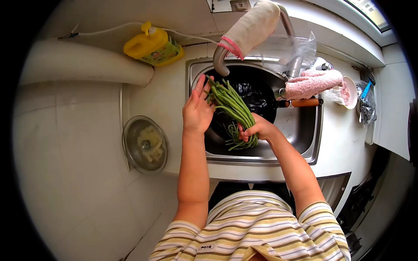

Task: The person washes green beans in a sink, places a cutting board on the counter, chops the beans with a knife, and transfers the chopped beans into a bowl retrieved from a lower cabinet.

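Kitchen, pale wall, white counter (pixel 170 98) with a steel sink (pixel 239 159) set in it. Black pan (pixel 266 89) sits in the sink, wet and shiny inside, orange-brown handle (pixel 305 102) pointing right. Bunch of long green beans (pixel 233 104) is held over the pan, slanted, upper ends toward the left hand.

Right hand (pixel 256 130): fingers curled closed round the lower part of the bunch, some ends hanging below it. Left hand (pixel 199 108): open, palm up, fingers extended at the upper ends of the beans; not gripping, can't tell how much it touches.

Writing: yellow jug (pixel 152 48) behind the sink, left side, has a green label, print too small to read. Striped shirt (pixel 257 222) has a small tag (pixel 206 247), looks like "Bcoe", letters not certain.

Others: tap (pixel 221 63) wearing a pale cloth sleeve (pixel 252 28) with pink edge, clear plastic bag (pixel 305 48) beside it, pink cloth (pixel 313 85) near the pan handle, white bowl (pixel 351 93) on the right, metal bowl (pixel 152 168) on the left with pale pieces (pixel 154 153) inside.
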Available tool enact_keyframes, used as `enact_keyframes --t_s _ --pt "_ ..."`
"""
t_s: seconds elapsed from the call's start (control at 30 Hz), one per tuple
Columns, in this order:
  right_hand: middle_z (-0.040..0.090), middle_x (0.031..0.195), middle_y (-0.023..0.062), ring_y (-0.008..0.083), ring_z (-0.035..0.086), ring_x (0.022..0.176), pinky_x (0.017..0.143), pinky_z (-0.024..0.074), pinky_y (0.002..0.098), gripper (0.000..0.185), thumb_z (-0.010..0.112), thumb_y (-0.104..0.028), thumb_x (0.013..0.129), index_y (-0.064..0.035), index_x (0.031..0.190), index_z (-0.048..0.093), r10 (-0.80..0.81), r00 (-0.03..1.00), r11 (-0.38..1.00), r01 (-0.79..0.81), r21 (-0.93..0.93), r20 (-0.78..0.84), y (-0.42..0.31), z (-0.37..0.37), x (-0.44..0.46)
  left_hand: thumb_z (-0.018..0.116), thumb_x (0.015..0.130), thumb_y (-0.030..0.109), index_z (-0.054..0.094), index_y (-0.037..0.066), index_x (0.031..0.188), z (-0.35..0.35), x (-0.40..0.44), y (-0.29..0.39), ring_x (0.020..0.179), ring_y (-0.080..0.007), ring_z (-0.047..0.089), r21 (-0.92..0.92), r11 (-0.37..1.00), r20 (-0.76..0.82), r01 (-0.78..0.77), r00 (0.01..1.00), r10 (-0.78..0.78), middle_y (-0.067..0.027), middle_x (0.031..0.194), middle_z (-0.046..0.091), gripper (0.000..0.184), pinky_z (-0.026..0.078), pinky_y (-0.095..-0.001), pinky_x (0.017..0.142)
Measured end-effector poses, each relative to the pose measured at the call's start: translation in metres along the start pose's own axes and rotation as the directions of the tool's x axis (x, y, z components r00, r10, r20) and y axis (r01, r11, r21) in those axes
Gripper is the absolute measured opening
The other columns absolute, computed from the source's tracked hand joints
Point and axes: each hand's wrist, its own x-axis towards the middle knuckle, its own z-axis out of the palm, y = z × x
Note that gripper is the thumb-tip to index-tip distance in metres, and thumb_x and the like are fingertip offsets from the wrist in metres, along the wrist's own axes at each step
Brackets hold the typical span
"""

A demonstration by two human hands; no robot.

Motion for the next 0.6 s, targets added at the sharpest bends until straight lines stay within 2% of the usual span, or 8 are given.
enact_keyframes --t_s 0.17,0.2,0.23,0.33,0.37,0.4,0.43,0.6 --pt "0.054 0.062 0.0108 0.0215 0.054 0.051 0.054 0.046 0.0323 0.024 0.065 -0.001 0.058 0.0019 0.078 0.054 0.013 1.0 0.992 -0.012 0.124 -0.014 0.003 -0.001 0.004 0.043 0.09 0.054 0.032 0.009 0.14 -0.046 -0.009 -0.045 0.113 -0.0286 0.048 -0.221 0.968 -0.355 0.121 0.914 -0.196 -0.0107 0.137 0.041 0.068 0.032 -0.0414 0.1" --pt "0.053 0.061 0.0106 0.0208 0.054 0.051 0.052 0.0455 0.0321 0.022 0.064 0.0 0.059 0.0018 0.079 0.054 0.021 0.999 0.979 -0.014 0.205 -0.033 0.001 0.0 0.008 0.042 0.088 0.058 0.048 0.008 0.127 -0.095 -0.016 -0.075 0.112 -0.0247 0.048 -0.319 0.909 0.045 0.269 0.962 -0.269 -0.0094 0.121 0.053 0.063 0.033 -0.0396 0.098" --pt "0.053 0.061 0.011 0.0208 0.053 0.051 0.052 0.0448 0.0325 0.02 0.063 0.0 0.06 0.002 0.077 0.054 0.016 1.0 0.985 -0.016 0.173 -0.003 0.0 -0.003 0.012 0.046 0.084 0.061 0.049 0.003 0.122 -0.06 -0.029 -0.083 0.102 -0.0294 0.053 -0.284 0.901 -0.135 0.329 0.916 -0.378 -0.0138 0.109 0.058 0.07 0.038 -0.0424 0.094" --pt "0.052 0.06 0.0115 0.0207 0.053 0.052 0.051 0.0447 0.0326 0.019 0.062 0.0 0.06 0.0026 0.077 0.054 0.041 0.999 0.968 -0.043 0.249 0.015 -0.001 0.0 0.021 0.051 0.079 0.064 0.046 0.0 0.126 -0.074 -0.033 -0.126 0.103 -0.0312 0.053 -0.524 0.705 0.499 0.478 0.843 -0.201 -0.0185 0.111 0.056 0.079 0.042 -0.0425 0.092" --pt "0.052 0.06 0.0117 0.021 0.053 0.052 0.051 0.0447 0.033 0.018 0.061 0.001 0.061 0.0034 0.077 0.054 0.039 0.999 0.969 -0.041 0.245 0.013 -0.003 0.0 0.022 0.051 0.079 0.064 0.046 0.0 0.126 -0.072 -0.038 -0.129 0.103 -0.0312 0.053 -0.526 0.704 0.501 0.477 0.843 -0.196 -0.0185 0.111 0.056 0.079 0.042 -0.0425 0.092" --pt "0.052 0.06 0.0117 0.021 0.053 0.052 0.051 0.0447 0.033 0.018 0.061 0.001 0.061 0.0034 0.077 0.054 0.037 0.999 0.972 -0.039 0.233 0.013 -0.01 -0.001 0.024 0.052 0.077 0.066 0.047 0.001 0.124 -0.046 -0.043 -0.113 0.102 -0.03 0.054 -0.513 0.809 -0.033 0.288 0.935 -0.354 -0.0172 0.107 0.056 0.081 0.043 -0.041 0.091" --pt "0.053 0.061 0.0119 0.0215 0.054 0.053 0.051 0.0448 0.0331 0.017 0.061 0.002 0.062 0.0038 0.077 0.054 0.032 0.999 0.972 -0.036 0.234 0.019 -0.017 0.001 0.024 0.053 0.075 0.068 0.047 0.001 0.123 -0.031 -0.047 -0.104 0.1 -0.0287 0.055 -0.389 0.909 -0.566 0.148 0.741 -0.362 -0.016 0.104 0.057 0.082 0.044 -0.0394 0.089" --pt "0.055 0.061 0.0135 0.02 0.055 0.053 0.047 0.0452 0.0318 0.015 0.062 -0.001 0.064 0.0057 0.078 0.057 0.187 0.963 0.976 -0.205 -0.075 -0.196 -0.038 0.017 0.035 0.063 0.072 0.062 0.05 -0.001 0.115 -0.041 -0.055 -0.091 0.092 -0.022 0.058 -0.352 0.85 0.01 0.392 0.91 -0.415 -0.0092 0.1 0.058 0.078 0.046 -0.0328 0.082"
